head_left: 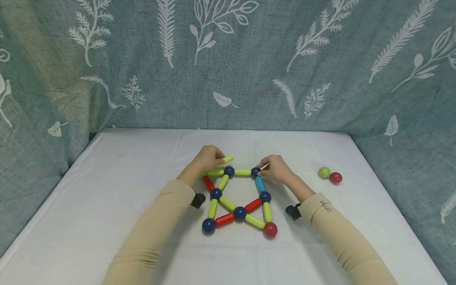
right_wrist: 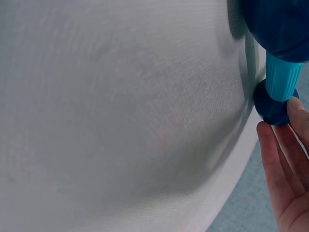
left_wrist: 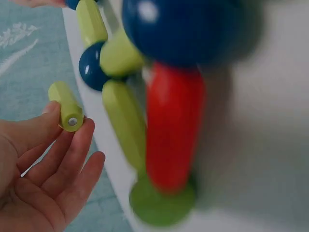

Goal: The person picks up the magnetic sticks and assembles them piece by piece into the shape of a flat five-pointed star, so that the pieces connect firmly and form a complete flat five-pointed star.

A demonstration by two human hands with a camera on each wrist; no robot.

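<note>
My left hand (head_left: pixel 208 157) pinches a loose yellow-green magnetic rod (left_wrist: pixel 67 107) between thumb and fingers, just beyond the far side of a flat structure of rods and balls. A small metal dot shows on the rod's end. With my right hand (head_left: pixel 278 169) I hold the dark blue ball (head_left: pixel 255 172) at the structure's far right corner, fingertips around it. A light blue rod (head_left: pixel 260 184) runs from that ball toward me to another blue ball (head_left: pixel 265 196). At the far left corner, a green ball (left_wrist: pixel 161 203) is mostly hidden by my left hand in the head view.
A red ball (head_left: pixel 270 229) and a blue ball (head_left: pixel 208 225) form the near corners, joined through red and yellow-green rods. A loose green ball (head_left: pixel 324 172) and red ball (head_left: pixel 336 177) lie to the right on the white-covered table (head_left: pixel 107 206). A patterned curtain (head_left: pixel 249 87) hangs behind.
</note>
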